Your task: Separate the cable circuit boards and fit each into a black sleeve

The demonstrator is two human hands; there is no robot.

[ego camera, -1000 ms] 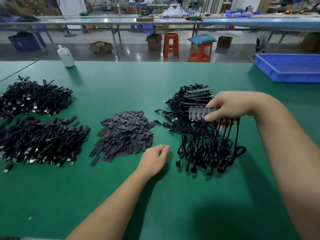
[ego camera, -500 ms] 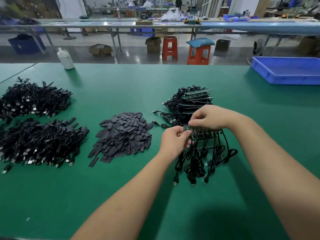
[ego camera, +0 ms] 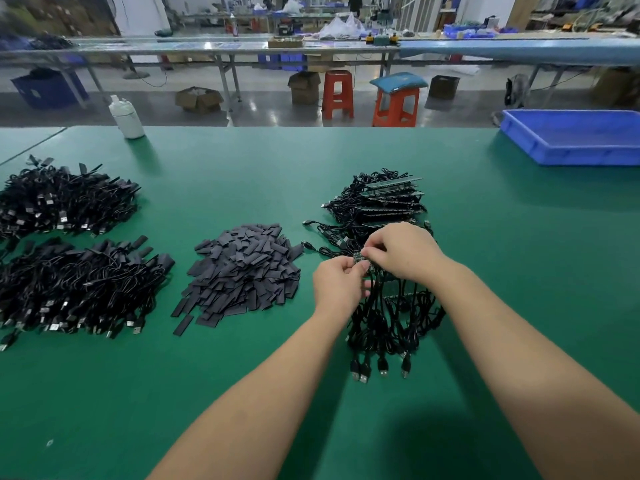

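Fingers (ego camera: 356,268) curled — both hands pinch board strip (ego camera: 360,257).

Two bare forearms enter the head view from the lower edge. No sleeve, cuff or glove is visible on either arm up to the frame border. The left hand (ego camera: 337,284) is bare; no ring, watch or wristband shows on it or on its wrist. The right hand (ego camera: 405,251) is likewise bare, with no ring, strap or band at the wrist. The fingers (ego camera: 375,252) carry short nails, with no visible polish, tape or finger cots. No markings, labels or bandages appear on either forearm. The rest of the person's body lies outside the view.
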